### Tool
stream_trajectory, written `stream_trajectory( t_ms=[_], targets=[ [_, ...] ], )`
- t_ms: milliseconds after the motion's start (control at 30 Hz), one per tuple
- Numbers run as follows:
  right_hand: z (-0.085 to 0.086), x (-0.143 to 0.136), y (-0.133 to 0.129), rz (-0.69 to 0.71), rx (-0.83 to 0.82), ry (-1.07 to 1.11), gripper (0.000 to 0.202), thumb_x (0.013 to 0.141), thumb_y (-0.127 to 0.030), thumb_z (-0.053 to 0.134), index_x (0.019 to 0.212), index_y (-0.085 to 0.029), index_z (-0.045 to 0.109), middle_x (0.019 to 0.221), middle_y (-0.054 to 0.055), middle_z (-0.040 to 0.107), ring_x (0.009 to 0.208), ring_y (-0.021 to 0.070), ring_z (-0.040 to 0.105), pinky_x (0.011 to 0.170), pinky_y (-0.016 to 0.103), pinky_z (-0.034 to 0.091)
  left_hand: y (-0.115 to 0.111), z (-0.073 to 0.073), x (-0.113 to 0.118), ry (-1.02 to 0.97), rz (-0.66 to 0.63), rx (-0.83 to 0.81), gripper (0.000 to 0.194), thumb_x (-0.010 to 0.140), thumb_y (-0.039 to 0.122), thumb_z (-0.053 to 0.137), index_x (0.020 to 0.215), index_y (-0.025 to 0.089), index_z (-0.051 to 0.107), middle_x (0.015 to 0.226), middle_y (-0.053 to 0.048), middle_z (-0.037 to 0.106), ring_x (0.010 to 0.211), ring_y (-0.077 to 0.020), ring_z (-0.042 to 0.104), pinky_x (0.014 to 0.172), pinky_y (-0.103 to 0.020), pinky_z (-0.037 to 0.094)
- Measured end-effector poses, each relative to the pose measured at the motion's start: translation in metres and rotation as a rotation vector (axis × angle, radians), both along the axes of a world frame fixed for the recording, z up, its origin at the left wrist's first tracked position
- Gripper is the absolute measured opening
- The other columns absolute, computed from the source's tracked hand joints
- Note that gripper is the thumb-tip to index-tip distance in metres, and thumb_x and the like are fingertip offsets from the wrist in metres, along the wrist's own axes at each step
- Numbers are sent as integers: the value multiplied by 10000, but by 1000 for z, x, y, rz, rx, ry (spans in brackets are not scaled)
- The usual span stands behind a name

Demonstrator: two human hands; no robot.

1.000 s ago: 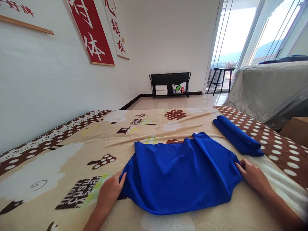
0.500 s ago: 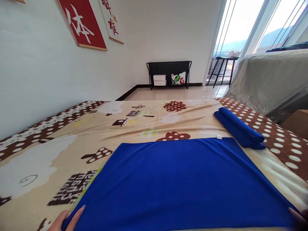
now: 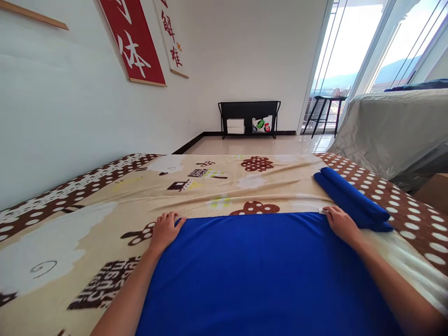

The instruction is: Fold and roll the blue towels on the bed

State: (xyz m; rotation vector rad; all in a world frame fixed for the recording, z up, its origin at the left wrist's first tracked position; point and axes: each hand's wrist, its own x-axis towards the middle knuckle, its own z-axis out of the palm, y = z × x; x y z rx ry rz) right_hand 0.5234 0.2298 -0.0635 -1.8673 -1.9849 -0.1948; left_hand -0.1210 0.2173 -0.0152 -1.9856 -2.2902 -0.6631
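A blue cloth lies spread flat on the patterned blanket, its far edge almost straight. At its far left corner, my left hand is closed on the fabric, thumb toward the cloth and fingers curled at the edge. My right hand pinches the far right corner beside a small white tag. The cloth's near edge is out of view. Just beyond my right hand, a folded or rolled blue cloth lies at a slant on the blanket.
The beige blanket with brown dotted borders covers the bed-like surface. A white wall runs along the left. Farther off stand a black rack and a dark stool; plastic-covered furniture is at the right.
Both my hands have moved from the cloth's near corners to its far corners. The view has tilted up slightly. The folded blue cloth stays in place on the blanket.
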Motion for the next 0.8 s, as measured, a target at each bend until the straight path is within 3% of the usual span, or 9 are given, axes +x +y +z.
stream_trajectory(
  t_ms=[100, 233, 433, 600, 800],
  targets=[
    [-21, 1, 15, -60, 38, -14, 358, 954, -295, 316, 1140, -187, 603, 1153, 128, 648, 1104, 282, 578, 920, 426, 447, 8, -20, -12, -48, -85, 16, 434, 826, 604, 480, 931, 199, 594, 973, -93, 629, 1003, -278, 562, 976, -428, 413],
    [-33, 17, 15, -122, 48, -43, 370, 936, -399, 351, 1093, -173, 597, 1127, 154, 623, 1088, 332, 541, 865, 468, 437, 9, -18, -32, -142, -223, -32, 434, 767, 650, 550, 825, 221, 581, 854, -35, 621, 867, -228, 578, 862, -358, 472],
    [-24, 32, 24, -49, 14, -112, 282, 923, -428, 378, 915, -213, 559, 1030, 129, 615, 1023, 319, 526, 874, 474, 382, 15, -5, -42, -307, -244, -55, 502, 825, 700, 496, 931, 211, 540, 849, -13, 603, 750, -168, 590, 677, -263, 492],
    [-16, 44, 29, 79, -18, -117, 245, 979, -404, 332, 906, -228, 486, 957, 105, 632, 963, 257, 567, 882, 397, 363, 23, 2, -48, -332, -246, -70, 503, 795, 715, 533, 867, 218, 511, 830, -7, 617, 774, -175, 605, 664, -241, 479],
    [-11, 48, 42, 151, -83, -102, 258, 1016, -394, 272, 935, -230, 454, 869, 79, 607, 754, 198, 588, 702, 321, 369, 40, 3, -58, -194, -239, -122, 552, 712, 749, 588, 865, 220, 607, 882, -47, 712, 892, -271, 657, 808, -305, 476]
  ],
)
